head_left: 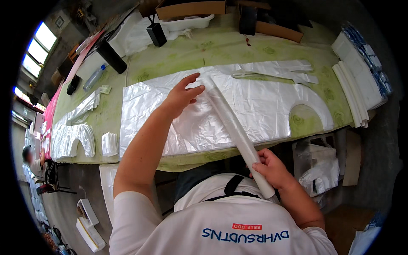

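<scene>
A long roll of translucent white plastic film (233,123) slants from the middle of the table toward my body. My right hand (272,169) is wrapped round its lower end, close to my waist. My left hand (183,94) is at the upper end, fingers apart and slightly curved; the thumb tip comes up to the roll's edge, and I cannot tell whether it touches. Beneath lies a flat sheet of shiny white plastic (263,110), cut like an apron, with a rounded cutout at the right and long strips along the far side.
The table has a green patterned cover (170,59). To the left lie another cut plastic piece (68,138), a small folded stack (109,144), a clear bottle (94,78) and a black cylinder (111,57). White rolls (350,93) lie at the right edge; cardboard boxes (191,9) stand behind.
</scene>
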{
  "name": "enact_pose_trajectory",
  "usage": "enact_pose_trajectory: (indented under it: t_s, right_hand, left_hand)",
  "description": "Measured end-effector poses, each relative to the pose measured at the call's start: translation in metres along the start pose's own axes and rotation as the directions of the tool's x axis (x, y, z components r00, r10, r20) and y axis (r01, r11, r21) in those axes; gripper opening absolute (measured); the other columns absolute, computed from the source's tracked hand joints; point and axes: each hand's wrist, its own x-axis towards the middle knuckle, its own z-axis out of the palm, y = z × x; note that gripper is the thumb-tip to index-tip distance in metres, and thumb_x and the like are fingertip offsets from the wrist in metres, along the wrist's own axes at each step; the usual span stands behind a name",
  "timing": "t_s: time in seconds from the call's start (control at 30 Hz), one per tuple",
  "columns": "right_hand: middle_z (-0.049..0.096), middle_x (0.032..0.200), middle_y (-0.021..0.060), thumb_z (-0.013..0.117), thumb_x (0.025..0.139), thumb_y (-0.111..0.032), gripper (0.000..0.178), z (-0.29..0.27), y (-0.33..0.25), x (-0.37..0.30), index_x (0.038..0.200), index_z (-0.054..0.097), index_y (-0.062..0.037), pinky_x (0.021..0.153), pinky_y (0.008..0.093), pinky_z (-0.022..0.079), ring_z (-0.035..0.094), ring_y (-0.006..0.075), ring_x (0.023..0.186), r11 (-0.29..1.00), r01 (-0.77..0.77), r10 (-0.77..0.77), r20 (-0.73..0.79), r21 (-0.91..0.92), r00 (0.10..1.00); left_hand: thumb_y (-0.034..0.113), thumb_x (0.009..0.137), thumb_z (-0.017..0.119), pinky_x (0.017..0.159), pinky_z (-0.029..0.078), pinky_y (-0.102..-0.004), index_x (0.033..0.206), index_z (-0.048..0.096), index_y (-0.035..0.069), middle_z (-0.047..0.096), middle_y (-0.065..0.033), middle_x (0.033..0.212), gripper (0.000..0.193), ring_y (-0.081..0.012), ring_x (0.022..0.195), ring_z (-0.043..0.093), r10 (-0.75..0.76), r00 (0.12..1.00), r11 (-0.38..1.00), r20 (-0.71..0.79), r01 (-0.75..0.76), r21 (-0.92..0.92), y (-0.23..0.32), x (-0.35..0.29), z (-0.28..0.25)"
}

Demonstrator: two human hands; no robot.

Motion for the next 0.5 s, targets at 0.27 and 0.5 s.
enact_pose_trajectory:
  t_s: [0.27, 0.5]
  right_hand:
    - [0.066, 0.105, 0.0131, 0.07, 0.093, -0.012, 0.036, -0.004, -0.001, 0.002, 0.122, 0.051, 0.0, 0.078, 0.034, 0.056, 0.067, 0.0169, 0.089, 1.0, -0.013, 0.014, 0.042, -0.015, 0.999]
    - [0.067, 0.108, 0.0147, 0.071, 0.093, -0.012, 0.038, 0.0, -0.011, 0.017, 0.122, 0.051, 0.0019, 0.078, 0.0335, 0.056, 0.067, 0.0168, 0.089, 0.997, 0.006, -0.002, 0.045, -0.075, 0.999]
  left_hand:
    - [0.036, 0.091, 0.076, 0.092, 0.046, -0.0327, 0.131, 0.062, 0.012, 0.068, -0.0031, 0.114, 0.048, -0.0146, 0.103, 0.06, -0.304, 0.908, 0.918, 0.289, 0.198, 0.344, 0.012, 0.04, -0.024]
    - [0.045, 0.095, 0.068, 0.087, 0.048, -0.0319, 0.116, 0.068, 0.009, 0.065, -0.0014, 0.101, 0.042, -0.0122, 0.092, 0.058, -0.429, 0.875, 0.82, 0.225, 0.272, 0.504, 0.033, 0.052, -0.028]
